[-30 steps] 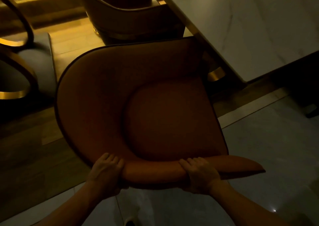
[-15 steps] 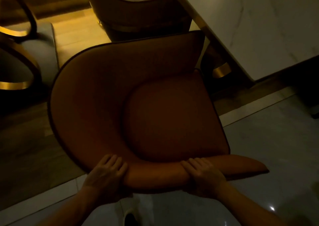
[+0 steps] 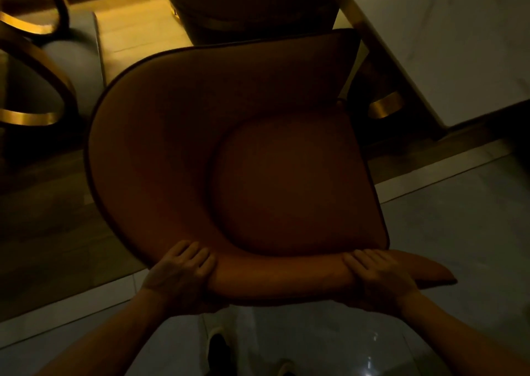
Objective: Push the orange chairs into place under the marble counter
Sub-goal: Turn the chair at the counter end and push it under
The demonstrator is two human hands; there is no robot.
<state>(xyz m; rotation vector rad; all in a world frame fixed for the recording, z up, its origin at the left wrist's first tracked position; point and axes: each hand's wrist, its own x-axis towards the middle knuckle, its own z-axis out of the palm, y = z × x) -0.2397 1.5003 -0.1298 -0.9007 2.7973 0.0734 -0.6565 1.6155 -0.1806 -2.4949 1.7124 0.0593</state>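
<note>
Orange chair (image 3: 229,151): backrest gripped by left hand (image 3: 180,278) and right hand (image 3: 378,281), fingers curled over; seat front faces marble counter (image 3: 459,45), ahead-right.

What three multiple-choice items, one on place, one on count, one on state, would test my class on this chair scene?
1. Where does the marble counter lie relative to the orange chair?
A. to its upper right
B. to its lower left
C. directly beneath it

2. How many hands grip the chair's rim?
A. none
B. one
C. two

3. What state is the chair's seat in?
A. bare
B. stacked with plates
C. covered by a coat

Answers: 1 A, the pale slab fills the top right corner. 2 C, the left hand and right hand both wrap the near rim. 3 A, nothing rests on the cushion.
</note>
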